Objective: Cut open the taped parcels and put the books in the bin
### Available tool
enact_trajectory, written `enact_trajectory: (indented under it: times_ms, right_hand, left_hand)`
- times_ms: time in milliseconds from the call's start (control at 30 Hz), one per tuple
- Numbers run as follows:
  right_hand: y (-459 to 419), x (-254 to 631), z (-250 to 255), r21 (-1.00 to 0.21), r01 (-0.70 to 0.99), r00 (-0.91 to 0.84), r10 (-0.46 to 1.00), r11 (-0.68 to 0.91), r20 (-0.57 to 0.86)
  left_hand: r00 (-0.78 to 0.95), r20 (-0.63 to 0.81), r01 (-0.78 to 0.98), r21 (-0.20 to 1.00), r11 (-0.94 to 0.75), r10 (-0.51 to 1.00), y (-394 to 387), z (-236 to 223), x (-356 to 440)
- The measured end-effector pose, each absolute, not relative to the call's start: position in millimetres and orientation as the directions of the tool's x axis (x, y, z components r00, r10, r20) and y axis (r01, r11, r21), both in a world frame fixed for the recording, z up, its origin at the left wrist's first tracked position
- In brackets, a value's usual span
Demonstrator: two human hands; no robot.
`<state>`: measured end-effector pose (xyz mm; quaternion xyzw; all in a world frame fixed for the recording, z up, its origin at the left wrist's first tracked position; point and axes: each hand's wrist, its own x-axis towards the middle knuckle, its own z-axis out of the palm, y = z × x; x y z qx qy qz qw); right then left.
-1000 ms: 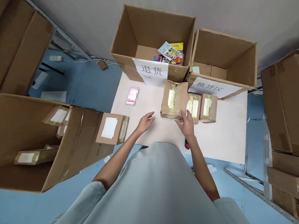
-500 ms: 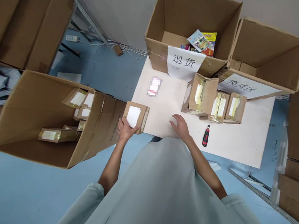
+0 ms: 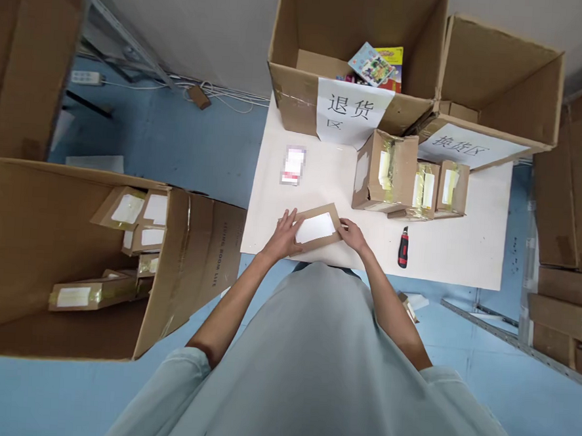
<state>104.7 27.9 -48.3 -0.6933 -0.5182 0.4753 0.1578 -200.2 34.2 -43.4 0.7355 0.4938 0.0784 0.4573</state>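
A small cardboard box [image 3: 328, 215] with a white label on top lies at the table's front edge, between my two hands. My left hand [image 3: 284, 236] grips its left end, thumb on the near side. At its right end, my right hand [image 3: 353, 235] holds the corner with bent fingers. Off to the right on the table lies a red and black utility knife [image 3: 403, 248]. Behind it stand several taped, labelled parcels [image 3: 392, 171]. A blurred-out pinkish item [image 3: 293, 165] lies flat on the table beyond my left hand.
Two large open cartons with paper signs, one [image 3: 298, 100] holding colourful packs and one [image 3: 543, 128] to its right, stand at the table's back. A big carton [image 3: 200, 252] with several labelled parcels is at the left. Shelving [image 3: 490, 342] stands at the right.
My left hand has brought the small box rightward from the table's left edge to in front of me and it has turned. My right hand has closed on its right end.
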Motion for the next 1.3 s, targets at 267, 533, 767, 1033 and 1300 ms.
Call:
enact_trajectory:
  times_ms: [267, 533, 767, 1033, 1300]
  right_hand:
    - [-78.7, 158.1, -48.2, -0.723, 0.355, 0.291, 0.805, -0.593, -0.517]
    - [-124.7, 136.2, -44.6, -0.807, 0.102, 0.317, 0.788, -0.582, -0.528]
    - [-129.7, 158.6, -22.5, -0.833, 0.118, 0.376, 0.801, -0.541, -0.467]
    - [-122.3, 202.2, 5.4, -0.861, 0.118, 0.326, 0.839, -0.494, -0.436]
    - [-130.3, 232.5, -20.3, -0.857, 0.138, 0.193, 0.862, -0.496, -0.468]
  left_hand:
    - [0.525, -0.229, 0.489, 0.869, -0.070, 0.819, 21.4, -55.5, -123.3]
    - [0.254, -0.546, 0.461, 0.794, 0.397, 0.798, -3.1, -68.4, -120.5]
    - [0.259, -0.531, 0.425, 0.812, 0.399, 0.807, -26.3, -43.1, -136.4]
    - [0.283, -0.426, 0.295, 0.891, 0.344, 0.860, -36.4, -32.2, -111.8]
    - [0.179, -0.435, 0.305, 0.878, 0.370, 0.883, -56.8, -49.4, -100.6]
